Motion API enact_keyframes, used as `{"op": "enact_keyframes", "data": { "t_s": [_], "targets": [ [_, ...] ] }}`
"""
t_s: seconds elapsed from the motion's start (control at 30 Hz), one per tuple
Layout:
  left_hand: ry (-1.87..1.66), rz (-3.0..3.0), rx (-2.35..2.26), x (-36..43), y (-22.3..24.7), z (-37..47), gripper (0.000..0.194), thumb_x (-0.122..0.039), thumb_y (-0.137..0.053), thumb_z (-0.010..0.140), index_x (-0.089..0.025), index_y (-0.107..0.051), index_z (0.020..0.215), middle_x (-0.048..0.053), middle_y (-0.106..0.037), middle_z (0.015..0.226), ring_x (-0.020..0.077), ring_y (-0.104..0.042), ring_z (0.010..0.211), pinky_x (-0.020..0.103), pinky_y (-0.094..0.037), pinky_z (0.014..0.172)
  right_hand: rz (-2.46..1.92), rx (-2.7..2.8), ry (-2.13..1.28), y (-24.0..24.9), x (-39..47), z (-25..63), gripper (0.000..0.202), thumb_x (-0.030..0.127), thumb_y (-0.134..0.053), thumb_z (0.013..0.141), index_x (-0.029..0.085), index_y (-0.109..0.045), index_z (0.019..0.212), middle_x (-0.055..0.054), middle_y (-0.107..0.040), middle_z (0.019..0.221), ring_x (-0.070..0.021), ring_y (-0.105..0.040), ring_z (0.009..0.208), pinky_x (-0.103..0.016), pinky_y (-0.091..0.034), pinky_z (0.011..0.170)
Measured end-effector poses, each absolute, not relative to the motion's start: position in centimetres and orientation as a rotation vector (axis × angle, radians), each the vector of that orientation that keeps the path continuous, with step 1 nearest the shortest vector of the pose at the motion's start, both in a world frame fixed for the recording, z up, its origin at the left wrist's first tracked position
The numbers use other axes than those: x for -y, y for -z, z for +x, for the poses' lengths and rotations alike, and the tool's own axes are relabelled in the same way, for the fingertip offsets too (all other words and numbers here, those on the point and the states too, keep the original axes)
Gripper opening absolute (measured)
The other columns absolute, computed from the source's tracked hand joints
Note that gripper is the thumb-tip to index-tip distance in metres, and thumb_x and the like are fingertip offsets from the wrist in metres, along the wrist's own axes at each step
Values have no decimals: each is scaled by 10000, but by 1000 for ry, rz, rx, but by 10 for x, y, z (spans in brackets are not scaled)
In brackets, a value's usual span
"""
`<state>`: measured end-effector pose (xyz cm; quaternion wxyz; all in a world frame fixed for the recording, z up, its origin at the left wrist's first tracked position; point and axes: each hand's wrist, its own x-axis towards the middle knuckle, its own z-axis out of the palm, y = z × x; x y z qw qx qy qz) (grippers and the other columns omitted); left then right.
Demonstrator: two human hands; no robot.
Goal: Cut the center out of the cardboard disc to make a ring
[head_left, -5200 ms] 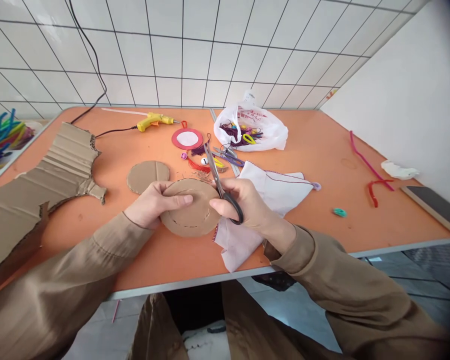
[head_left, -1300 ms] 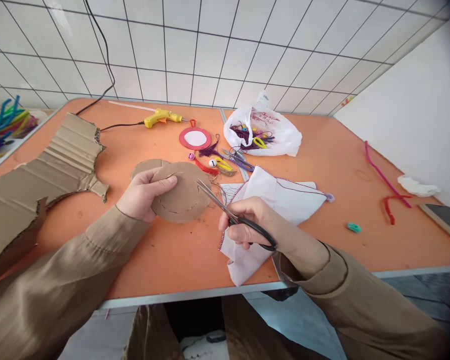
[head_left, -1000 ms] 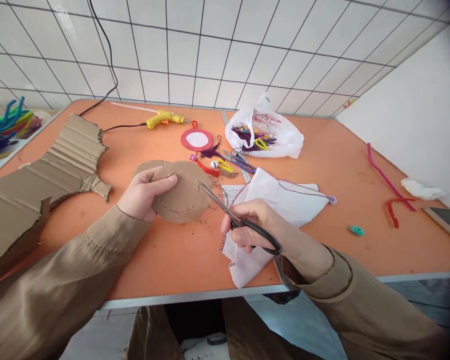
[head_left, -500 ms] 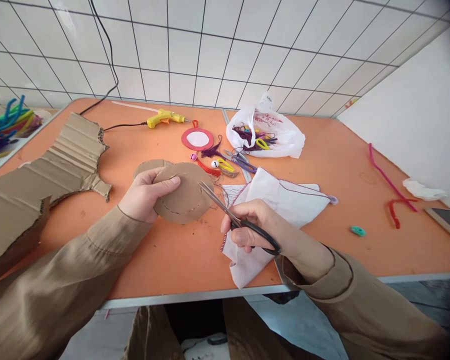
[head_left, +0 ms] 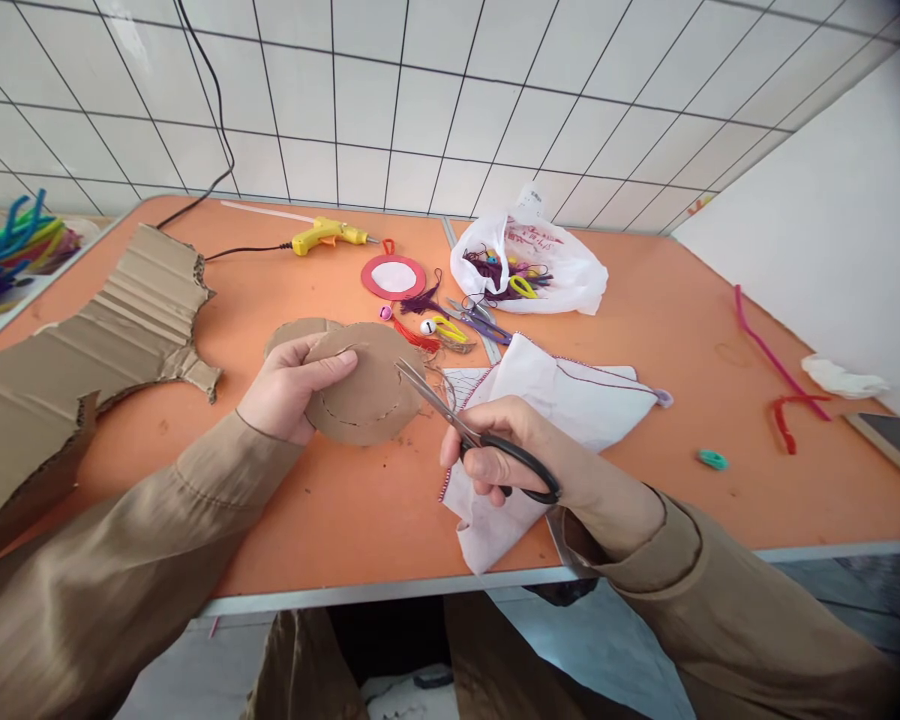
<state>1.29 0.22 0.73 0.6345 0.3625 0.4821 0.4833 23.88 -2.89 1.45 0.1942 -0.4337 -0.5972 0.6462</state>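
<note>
My left hand [head_left: 289, 385] pinches a round cardboard disc [head_left: 367, 385], thumb on its upper face. A curved slit line runs across the lower part of the disc. Behind it, another rounded cardboard piece [head_left: 300, 330] shows past my fingers. My right hand [head_left: 506, 450] is closed on scissors [head_left: 521, 460] with black handles. Their blades point up and left, with the tips over the disc's right edge; whether they touch it I cannot tell. Under my right hand lies a white cloth piece [head_left: 570, 390] with dark red stitched edges.
A large cut cardboard sheet [head_left: 67, 390] covers the table's left. Toward the back lie a yellow glue gun [head_left: 330, 236], a red-rimmed disc [head_left: 393, 278], purple-handled scissors [head_left: 487, 325] and a white plastic bag [head_left: 570, 270]. Pipe cleaners [head_left: 776, 350] and a teal bit [head_left: 712, 459] lie right.
Almost nothing differs. The whole view has shifted very slightly; both hands, the disc and the scissors keep the same pose.
</note>
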Motion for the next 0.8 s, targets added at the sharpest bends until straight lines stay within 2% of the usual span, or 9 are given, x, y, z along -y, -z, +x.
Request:
{"op": "enact_keyframes", "data": {
  "t_s": [0.33,0.5,0.7,0.8],
  "targets": [
    [-1086,852,-1113,-3,-8,13,267,-305,-829,594,-150,-708,774,67,-731,762,254,-702,743,309,-541,623,-1193,1636,-1815,-4,31,239,471,570,-763,664,135,-584,687,47,-491,515,-68,-451,423,-191,-411,380],
    [-1057,794,-1086,-2,-5,15,237,-273,-818,602,-154,-716,779,63,-745,767,246,-712,765,303,-550,651,-1247,1661,-1781,0,32,241,473,563,-778,656,128,-607,720,41,-517,535,-70,-470,414,-189,-359,384],
    [-1037,757,-1060,0,-3,17,194,-254,-800,636,-146,-735,784,54,-750,735,223,-719,734,270,-552,627,-1248,1692,-1748,0,32,241,384,469,-805,666,138,-619,719,36,-555,544,-61,-422,434,-183,-364,396],
    [-1045,750,-1051,0,-4,18,176,-247,-794,644,-145,-734,774,53,-750,721,218,-721,721,260,-551,612,-1294,1686,-1733,0,33,241,366,445,-803,673,141,-603,708,52,-517,503,-58,-411,414,-174,-332,382]
  ]
}}
